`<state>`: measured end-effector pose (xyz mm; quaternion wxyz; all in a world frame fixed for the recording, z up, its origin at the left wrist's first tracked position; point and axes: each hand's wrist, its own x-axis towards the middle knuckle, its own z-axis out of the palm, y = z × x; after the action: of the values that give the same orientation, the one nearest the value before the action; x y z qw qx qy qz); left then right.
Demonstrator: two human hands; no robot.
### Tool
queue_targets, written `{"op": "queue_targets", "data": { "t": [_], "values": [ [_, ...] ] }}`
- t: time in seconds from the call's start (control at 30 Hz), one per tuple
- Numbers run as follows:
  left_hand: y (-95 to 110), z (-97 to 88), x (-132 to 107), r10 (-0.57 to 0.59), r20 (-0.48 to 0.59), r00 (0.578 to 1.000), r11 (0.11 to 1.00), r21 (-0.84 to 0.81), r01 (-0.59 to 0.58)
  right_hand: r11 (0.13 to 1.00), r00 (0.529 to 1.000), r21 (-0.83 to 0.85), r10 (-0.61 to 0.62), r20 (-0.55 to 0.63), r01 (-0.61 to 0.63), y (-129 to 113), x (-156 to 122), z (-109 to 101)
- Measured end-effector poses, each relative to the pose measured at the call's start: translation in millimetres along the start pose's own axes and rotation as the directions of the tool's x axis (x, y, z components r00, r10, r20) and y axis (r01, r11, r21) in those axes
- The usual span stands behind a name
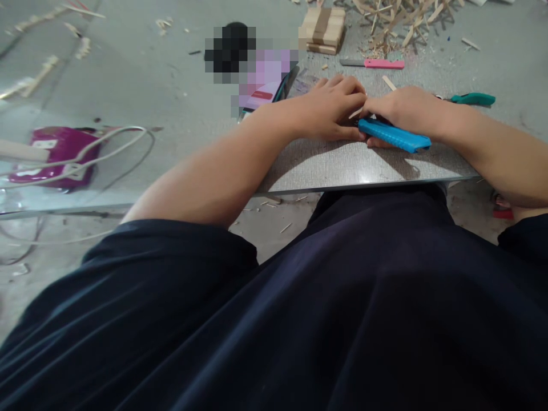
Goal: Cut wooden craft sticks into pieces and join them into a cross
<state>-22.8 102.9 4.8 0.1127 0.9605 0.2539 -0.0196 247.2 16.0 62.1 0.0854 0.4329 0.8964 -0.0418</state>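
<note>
My right hand is closed round a blue utility knife, whose handle sticks out toward me over a grey board. My left hand lies knuckles up beside it, fingers curled down onto a thin wooden stick that shows only between the two hands. Both hands meet near the board's far middle. The knife's blade tip is hidden under my fingers.
A pink-handled knife, a teal-handled tool and a stack of wooden pieces lie beyond the hands. Loose sticks and shavings pile at the far right. A magenta box with white cable sits left.
</note>
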Motion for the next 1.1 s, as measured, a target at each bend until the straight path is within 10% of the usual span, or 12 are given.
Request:
{"op": "queue_targets", "data": {
  "t": [1.1],
  "values": [
    [7.2,-3.4,-3.4,-0.044,-0.116,0.992,0.993,-0.112,0.031,0.998,0.998,0.051,0.034,-0.047,-0.032,0.9,4.4,6.5]
  ]
}}
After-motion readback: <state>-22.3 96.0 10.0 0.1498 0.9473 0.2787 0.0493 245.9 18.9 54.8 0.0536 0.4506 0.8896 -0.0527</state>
